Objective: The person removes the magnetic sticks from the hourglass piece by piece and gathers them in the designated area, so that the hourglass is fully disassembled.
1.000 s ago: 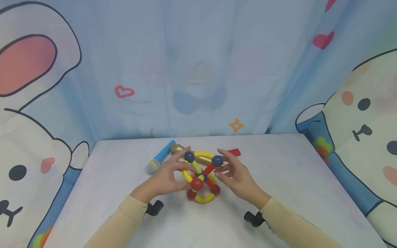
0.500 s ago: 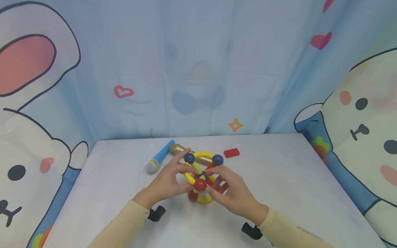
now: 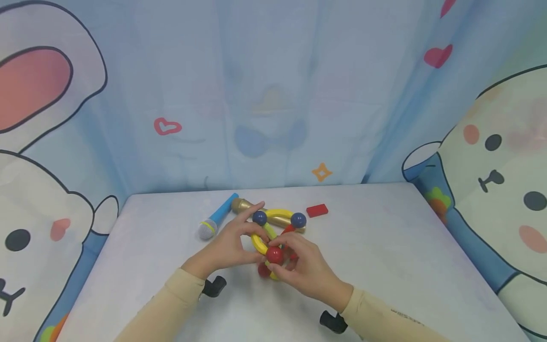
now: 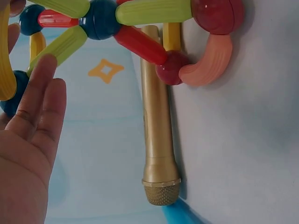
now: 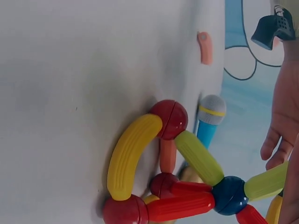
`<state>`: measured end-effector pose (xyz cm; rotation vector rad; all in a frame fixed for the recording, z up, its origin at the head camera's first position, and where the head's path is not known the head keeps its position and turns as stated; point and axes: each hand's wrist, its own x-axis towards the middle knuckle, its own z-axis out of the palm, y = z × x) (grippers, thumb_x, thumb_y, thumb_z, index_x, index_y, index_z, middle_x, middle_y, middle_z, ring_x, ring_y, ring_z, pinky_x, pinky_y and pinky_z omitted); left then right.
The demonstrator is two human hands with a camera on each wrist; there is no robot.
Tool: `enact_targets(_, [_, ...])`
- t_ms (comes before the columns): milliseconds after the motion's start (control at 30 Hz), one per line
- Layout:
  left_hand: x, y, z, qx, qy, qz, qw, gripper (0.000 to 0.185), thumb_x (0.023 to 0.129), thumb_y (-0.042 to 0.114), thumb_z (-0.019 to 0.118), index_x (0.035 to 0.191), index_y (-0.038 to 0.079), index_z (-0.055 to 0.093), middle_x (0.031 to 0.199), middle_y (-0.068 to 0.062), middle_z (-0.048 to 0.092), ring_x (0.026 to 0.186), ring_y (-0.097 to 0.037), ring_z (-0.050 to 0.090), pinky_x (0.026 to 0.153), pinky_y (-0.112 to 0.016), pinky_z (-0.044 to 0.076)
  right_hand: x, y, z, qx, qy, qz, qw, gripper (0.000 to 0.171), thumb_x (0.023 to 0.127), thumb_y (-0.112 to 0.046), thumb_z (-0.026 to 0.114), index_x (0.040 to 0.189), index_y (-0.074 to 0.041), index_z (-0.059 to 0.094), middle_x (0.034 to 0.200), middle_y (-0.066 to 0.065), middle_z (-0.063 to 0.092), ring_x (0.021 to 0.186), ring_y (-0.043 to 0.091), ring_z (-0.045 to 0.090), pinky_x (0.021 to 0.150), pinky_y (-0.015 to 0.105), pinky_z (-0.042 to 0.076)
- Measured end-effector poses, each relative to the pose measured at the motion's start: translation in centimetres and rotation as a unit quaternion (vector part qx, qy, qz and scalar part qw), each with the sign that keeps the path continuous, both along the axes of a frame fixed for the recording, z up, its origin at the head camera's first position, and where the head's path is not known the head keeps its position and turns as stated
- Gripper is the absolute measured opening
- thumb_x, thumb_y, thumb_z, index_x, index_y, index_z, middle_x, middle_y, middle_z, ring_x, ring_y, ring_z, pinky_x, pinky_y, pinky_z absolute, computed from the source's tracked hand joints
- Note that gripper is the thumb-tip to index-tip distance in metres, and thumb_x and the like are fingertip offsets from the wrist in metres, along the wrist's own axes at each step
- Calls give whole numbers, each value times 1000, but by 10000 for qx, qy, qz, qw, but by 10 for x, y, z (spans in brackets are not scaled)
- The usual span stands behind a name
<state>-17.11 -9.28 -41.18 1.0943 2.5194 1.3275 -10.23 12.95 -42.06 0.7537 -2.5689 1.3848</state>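
- Head view: ball-and-rod toy (image 3: pixel 275 240) sits mid-table (image 3: pixel 384 266), just in front of the gold microphone (image 3: pixel 273 216). Left hand (image 3: pixel 228 247) cups the toy's left side, fingers loosely curled round a yellow curved rod. Right hand (image 3: pixel 301 266) pinches the red ball (image 3: pixel 274 255) at the toy's near side.
- Blue microphone (image 3: pixel 215 219) lies left of the toy; red block (image 3: pixel 317 210) lies behind and right of it, apart.
- Left wrist view: left hand (image 4: pixel 28 140) has fingers nearly straight, tips against a yellow rod (image 4: pixel 4 60); gold microphone (image 4: pixel 158 135) lies beside the toy (image 4: pixel 140 28), under its far rods.
- Right wrist view: toy (image 5: pixel 177 177) rests on the table on a yellow curved rod (image 5: pixel 131 158) and red balls; right hand's grip is out of shot here.
- Step, my read: steadying the frame while working the red ball joint. Next move needs the left hand holding firm so the joints don't pop.
- Versus 1.0 s ago: right hand was spread and clear of the toy's right side; now it's closed in on the ball.
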Motion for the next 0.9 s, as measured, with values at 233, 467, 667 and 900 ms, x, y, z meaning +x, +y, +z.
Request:
enact_targets(233, [-1,-1,2,-32,-102,-7,9999,29,74,19,88,93,33,72,160,17,23,146,-10,23,96,-35,49,0,-2,0,-174,-369,-76,9991,47,79,-19,87,117,-22,60,109,-15,61,83,13,62,67,28,58])
enact_targets(467, [-5,-2,5,-135,-177,-166,9996,33,72,20,90,97,33,73,161,15,22,146,-17,25,92,-31,51,-5,-3,-1,-160,-299,113,9994,44,81,-23,85,119,-17,62,110,-15,62,91,14,61,70,31,58])
enact_targets(667, [-7,-1,7,-250,-250,-176,9992,35,70,18,92,95,34,73,161,15,21,143,-19,33,90,-29,52,-7,-2,2,-204,-382,177,9989,40,82,-21,85,117,-20,64,107,-15,63,90,15,61,69,32,59])
enact_targets(900, [-6,0,9,-274,-365,-73,9989,34,70,17,92,93,34,74,161,16,21,141,-13,34,91,-28,51,-8,0,2,-332,-485,215,9980,39,82,-26,84,116,-20,66,105,-15,65,86,16,64,69,30,58])
